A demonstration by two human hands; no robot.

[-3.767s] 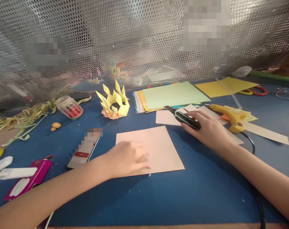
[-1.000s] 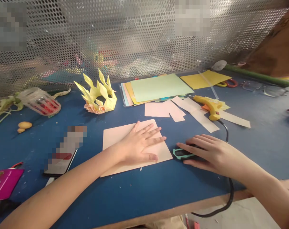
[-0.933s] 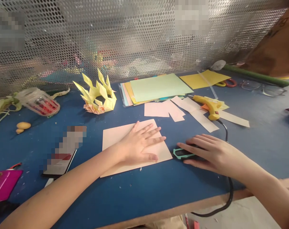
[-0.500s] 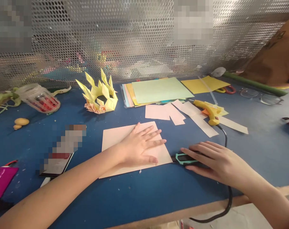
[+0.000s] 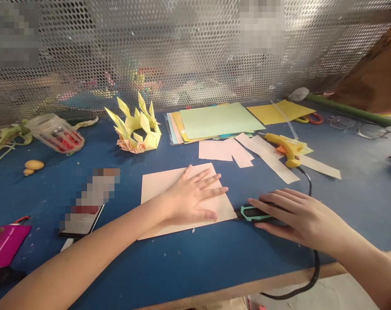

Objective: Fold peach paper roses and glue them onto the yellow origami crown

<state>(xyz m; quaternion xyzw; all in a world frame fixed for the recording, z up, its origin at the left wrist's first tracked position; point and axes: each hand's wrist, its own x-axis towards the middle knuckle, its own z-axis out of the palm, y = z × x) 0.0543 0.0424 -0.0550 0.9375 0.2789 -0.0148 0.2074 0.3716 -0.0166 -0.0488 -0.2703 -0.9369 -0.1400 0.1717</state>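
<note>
My left hand (image 5: 190, 196) lies flat with spread fingers on a pale pink sheet of paper (image 5: 156, 185), pressing it to the blue table. At the sheet's lower right corner, my right hand (image 5: 290, 211) is closed over a teal and black utility knife (image 5: 252, 213). The knife lies low along the table, its front end at the paper's corner; most of its handle is hidden under my palm. Cut pink paper pieces (image 5: 215, 149) and a yellow hot glue gun (image 5: 289, 150) lie just beyond my hands.
A yellow paper crown (image 5: 139, 129) stands at the back left, near a clear jar (image 5: 55, 133). A phone (image 5: 85, 215) lies left of the sheet. Stacked coloured paper (image 5: 221, 120) sits behind, and glasses (image 5: 358, 127) lie far right. A black cable (image 5: 316, 269) loops over the table edge.
</note>
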